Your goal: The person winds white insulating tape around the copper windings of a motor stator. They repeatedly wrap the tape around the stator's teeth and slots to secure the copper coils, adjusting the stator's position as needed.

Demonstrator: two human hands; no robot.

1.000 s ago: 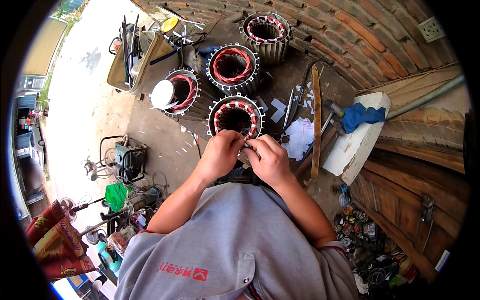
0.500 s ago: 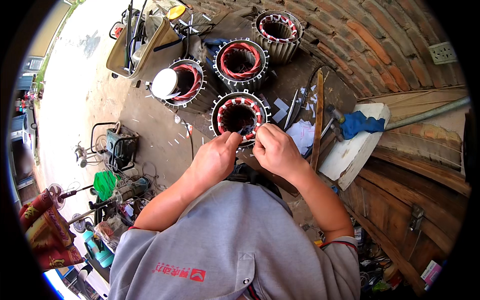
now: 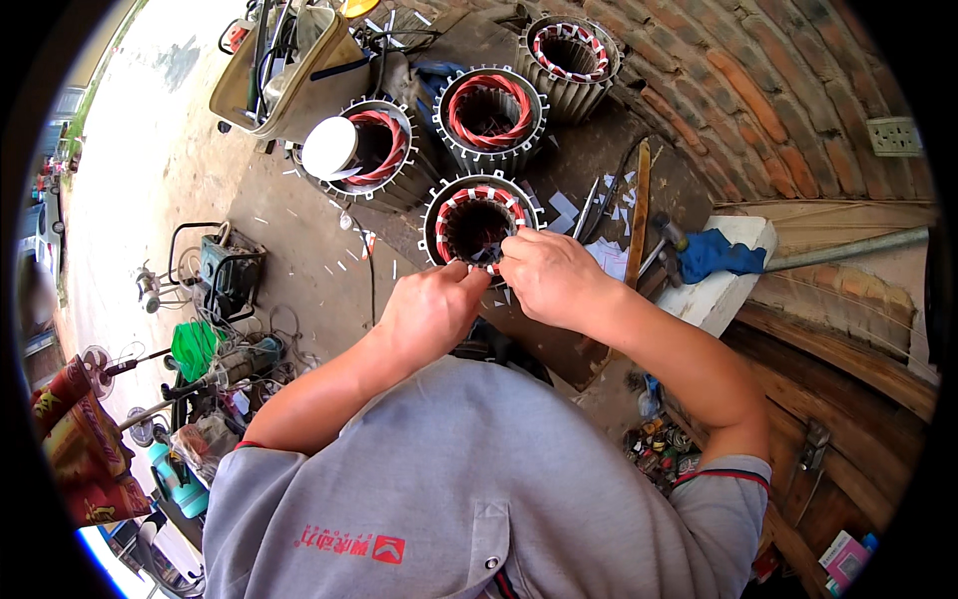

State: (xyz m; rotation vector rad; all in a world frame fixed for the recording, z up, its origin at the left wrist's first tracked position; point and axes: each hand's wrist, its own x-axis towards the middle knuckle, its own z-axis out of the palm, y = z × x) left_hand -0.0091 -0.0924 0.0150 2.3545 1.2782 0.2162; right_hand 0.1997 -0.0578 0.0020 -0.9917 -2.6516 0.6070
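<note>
A motor stator (image 3: 431, 225) with a finned metal housing stands upright before me, its ring of red windings (image 3: 446, 212) set with white insulating slips. At the near edge of this ring, the fingertips of my left hand (image 3: 431, 311) are pinched together. My right hand (image 3: 555, 277) is also closed, its fingers curled at the near right of the ring with the wrist bent inward. Whatever either hand pinches is too small or hidden behind the fingers to make out. The near part of the windings is partly covered by both hands.
Behind it stand more stators (image 3: 491, 112), one with a white round tub (image 3: 329, 148) on its rim. Paper scraps, a wooden strip (image 3: 639, 205) and a hammer (image 3: 671, 232) lie to the right, by a blue cloth (image 3: 720, 255). A beige bin (image 3: 289, 90) is far left.
My right hand has shifted up and rightward along the ring, its elbow swinging outward. The left hand stays at the near edge, slightly lower left. The whole view has tilted a little.
</note>
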